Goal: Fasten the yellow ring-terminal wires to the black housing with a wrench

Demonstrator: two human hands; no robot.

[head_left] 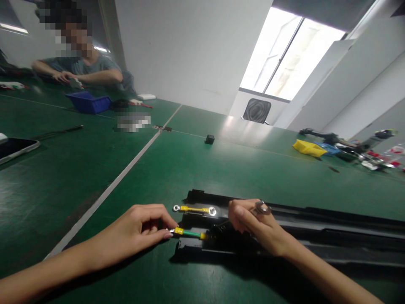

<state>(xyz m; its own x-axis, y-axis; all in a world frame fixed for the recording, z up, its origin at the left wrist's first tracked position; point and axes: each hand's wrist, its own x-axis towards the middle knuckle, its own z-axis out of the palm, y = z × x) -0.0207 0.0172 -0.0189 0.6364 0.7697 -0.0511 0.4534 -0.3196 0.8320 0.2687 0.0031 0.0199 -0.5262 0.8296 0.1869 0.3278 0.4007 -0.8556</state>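
Observation:
My left hand [150, 228] pinches the metal end terminal of a short green wire [191, 233] with yellow sleeves at its ends. The wire's other end reaches over the near black metal rail [193, 245], beside a dark tool-like part [221, 228]. My right hand [253, 223] is closed above that part; what its fingers grip is hidden by the hand and shadow. A round metallic piece [263, 207] shows on the back of this hand. Behind lies a second short wire [194, 209] in yellow, with ring terminals, one of them on the far black rail [202, 195].
A small black block [209, 139] stands mid-table. Farther off are a yellow bin [308, 147], a blue bin [90, 102] and assorted tools at right. A phone-like device [19, 147] lies left. A person [85, 69] works across the green table [152, 169].

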